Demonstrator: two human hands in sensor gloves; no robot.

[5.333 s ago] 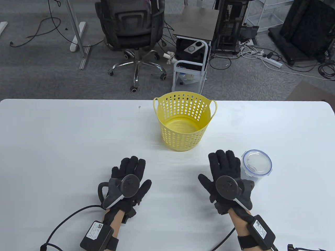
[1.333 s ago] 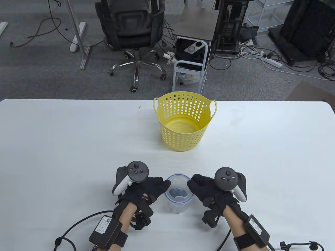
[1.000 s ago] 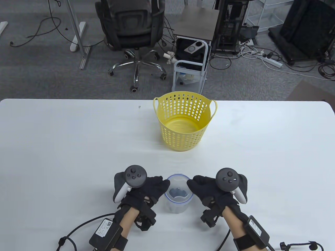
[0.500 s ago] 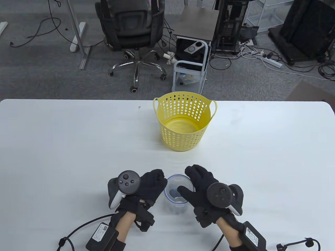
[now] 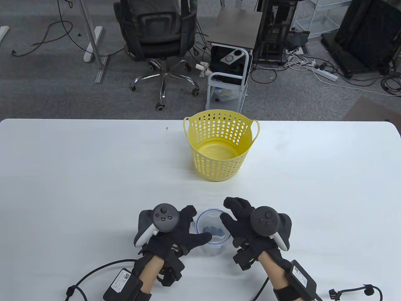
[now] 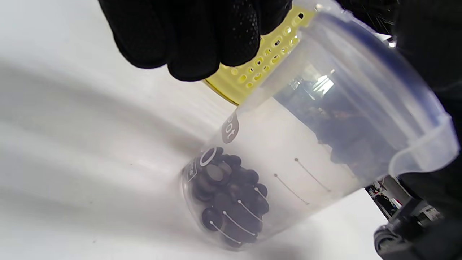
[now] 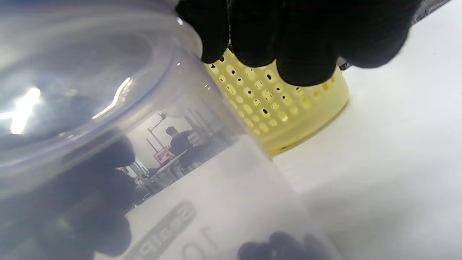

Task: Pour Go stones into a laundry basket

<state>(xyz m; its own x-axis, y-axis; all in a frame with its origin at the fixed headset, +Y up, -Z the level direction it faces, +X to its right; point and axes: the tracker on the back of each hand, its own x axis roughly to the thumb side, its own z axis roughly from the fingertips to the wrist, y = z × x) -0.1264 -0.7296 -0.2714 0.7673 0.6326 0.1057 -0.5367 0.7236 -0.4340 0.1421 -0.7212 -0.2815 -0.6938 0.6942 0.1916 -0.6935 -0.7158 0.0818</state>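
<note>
A clear plastic container (image 5: 212, 232) with a blue-rimmed lid stands near the table's front edge, black Go stones (image 6: 228, 196) in its bottom. My left hand (image 5: 197, 227) grips its left side, thumb across the near wall. My right hand (image 5: 226, 209) curls its fingers (image 7: 288, 39) over the lid's right rim. The empty yellow laundry basket (image 5: 221, 144) stands upright at the table's far middle, well beyond both hands. It also shows behind the container in the left wrist view (image 6: 260, 65) and the right wrist view (image 7: 285, 108). A lid tab (image 6: 422, 151) juts from the rim.
The white table (image 5: 94, 172) spreads wide on both sides. A tiny speck (image 5: 166, 128) lies left of the basket. A loose cable (image 5: 354, 293) lies at the front right. An office chair and a cart stand beyond the table's far edge.
The container went from the right of the table to between my hands. In the last half second my left thumb wrapped across its near side and my right hand shifted onto the lid's right rim.
</note>
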